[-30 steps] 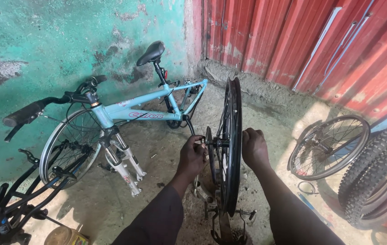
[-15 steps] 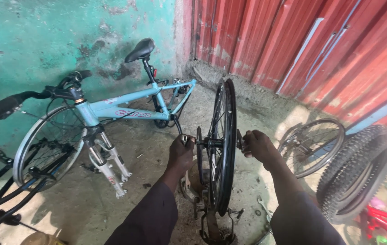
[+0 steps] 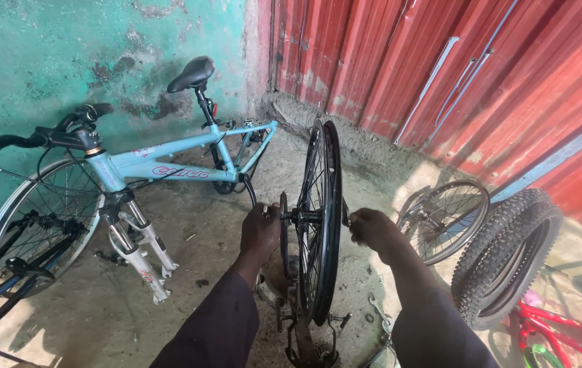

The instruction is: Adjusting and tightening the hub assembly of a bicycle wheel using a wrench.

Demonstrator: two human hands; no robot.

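1. The bicycle wheel (image 3: pixel 321 218) stood upright on edge in the middle of the concrete floor (image 3: pixel 209 238), directly in front of the person, its rim seen nearly edge-on and its lower part resting among some dark metal parts (image 3: pixel 304 334) on the ground.
2. The left hand (image 3: pixel 260 232) was closed around the axle end on the sprocket side of the hub; whether it pinched a nut or a small tool could not be told.
3. The right hand (image 3: pixel 371 228) was curled on the opposite axle end, fingers wrapped tight; what it gripped was hidden.
4. Judging by both hands at the hub, the step in hand looked like adjusting or tightening the axle; a next move would call for holding one side firm while turning the other and keeping the wheel upright.
5. To the left, a light blue bicycle (image 3: pixel 134 177) with no rear wheel leaned against the green wall (image 3: pixel 66 61).
6. To the right, a bare spoked wheel (image 3: pixel 444 218) and two knobby tyres (image 3: pixel 509 255) leaned near the red corrugated wall (image 3: pixel 475 75), with a red frame (image 3: pixel 563 334) lower down.
7. No boxes, trays or other containers were visible.
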